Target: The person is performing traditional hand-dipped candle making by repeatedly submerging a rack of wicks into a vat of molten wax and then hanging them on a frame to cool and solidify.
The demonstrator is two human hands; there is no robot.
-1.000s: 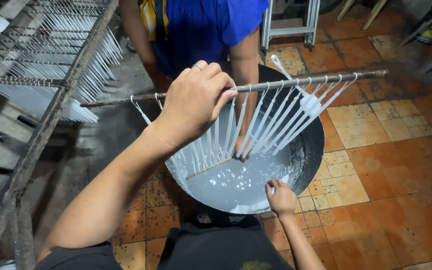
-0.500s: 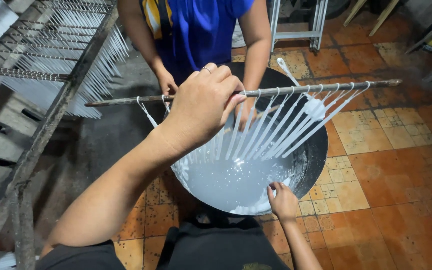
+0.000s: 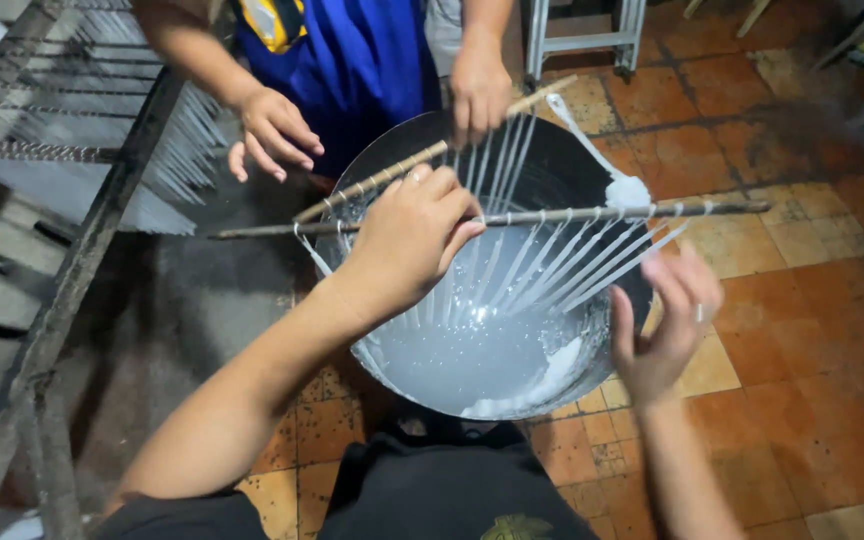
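A: Pan check. Where's the rod w/ the strings?

B: Left hand (image 3: 412,240) is clenched round the long rod (image 3: 592,213), holding it level across the dark pan (image 3: 624,285), just above the white liquid (image 3: 452,350). The waxed strings (image 3: 562,265) hang off the rod, slanting down twd the liquid. A sec ago the rod sat higher, above the pan's far rim; it's lower now, closer to the surface.

A: Right hand?

B: Changed most. Was resting on the pan's near rim; now right hand (image 3: 664,320) is off it, lifted at the pan's right side, fingers spread, grasping nothing. Blurred, so mid-move.

A: Meaning?

B: My read: pan no longer steadied by that hand, so the rod is carried by the left alone.

A: Other person?

B: Across the pan, blue top. One hand (image 3: 479,90) grips a second rod (image 3: 422,160) w/ its own strings over the pan's far rim, angled. Earlier that set dipped into the liquid; now it's raised out. Their other hand (image 3: 272,130) hangs loose left of the pan.

A: Anything else?

B: White ladle (image 3: 607,165) leaning in the pan's far right side, lump of wax on it. Rack (image 3: 102,160) left of the pan, rows of hung white strings. Orange tiled floor (image 3: 802,330) right of the pan.
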